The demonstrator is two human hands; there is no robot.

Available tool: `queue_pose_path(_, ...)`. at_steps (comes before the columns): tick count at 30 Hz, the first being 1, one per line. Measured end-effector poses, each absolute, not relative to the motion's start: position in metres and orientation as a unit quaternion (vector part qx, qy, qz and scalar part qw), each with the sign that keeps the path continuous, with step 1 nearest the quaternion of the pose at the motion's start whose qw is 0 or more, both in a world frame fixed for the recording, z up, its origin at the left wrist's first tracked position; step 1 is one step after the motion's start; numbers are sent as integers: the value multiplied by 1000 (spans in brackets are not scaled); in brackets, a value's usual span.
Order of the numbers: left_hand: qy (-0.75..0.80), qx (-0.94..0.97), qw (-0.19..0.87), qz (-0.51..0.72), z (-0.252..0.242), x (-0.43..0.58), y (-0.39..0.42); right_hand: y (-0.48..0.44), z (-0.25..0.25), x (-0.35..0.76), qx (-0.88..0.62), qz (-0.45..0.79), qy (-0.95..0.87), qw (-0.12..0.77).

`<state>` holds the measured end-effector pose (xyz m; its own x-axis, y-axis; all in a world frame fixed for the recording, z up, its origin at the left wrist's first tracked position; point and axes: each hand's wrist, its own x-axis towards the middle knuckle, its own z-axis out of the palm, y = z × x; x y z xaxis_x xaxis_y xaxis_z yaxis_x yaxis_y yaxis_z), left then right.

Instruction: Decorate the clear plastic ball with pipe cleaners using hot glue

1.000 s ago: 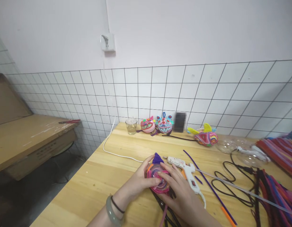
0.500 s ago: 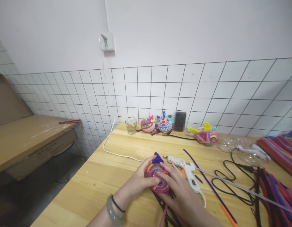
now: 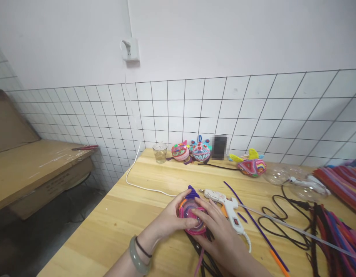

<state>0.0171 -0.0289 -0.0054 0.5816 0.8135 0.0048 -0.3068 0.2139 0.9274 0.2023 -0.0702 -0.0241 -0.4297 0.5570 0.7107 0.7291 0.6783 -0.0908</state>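
A round craft ball (image 3: 192, 214), wrapped in pink, orange and purple pipe cleaners with a purple pointed ear on top, rests on the wooden table (image 3: 131, 215). My left hand (image 3: 167, 221) cups its left side with the thumb pressed on its front. My right hand (image 3: 221, 232) grips its right side, fingers laid over the wrapping. A pink pipe cleaner tail hangs from the ball below my hands. A white glue gun (image 3: 228, 209) lies just right of the ball.
Finished pipe-cleaner figures (image 3: 200, 152) and a fish-like one (image 3: 251, 166) stand along the tiled wall beside a small glass jar (image 3: 160, 152). Pipe cleaner bundles (image 3: 339, 227), black cords (image 3: 281, 219) and clear half-spheres (image 3: 277, 177) fill the right side. A white cable (image 3: 137, 184) runs to a wall socket.
My hands have kept their hold on the ball with only slight finger shifts. The view has drifted a little.
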Motion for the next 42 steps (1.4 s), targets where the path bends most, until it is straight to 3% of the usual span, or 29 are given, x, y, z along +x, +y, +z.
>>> queue_pose_path(24, 276, 406, 784, 380, -3, 19, -32, -74, -26, 213, -387, -72, -867, 307)
queue_pose_path(33, 269, 421, 781, 375, -4, 18, -32, -78, -4, 211, -374, -41, -853, 363)
queue_pose_path(42, 278, 425, 778, 370, 1, 20, -33, -73, -13, 210, -370, -32, -836, 405)
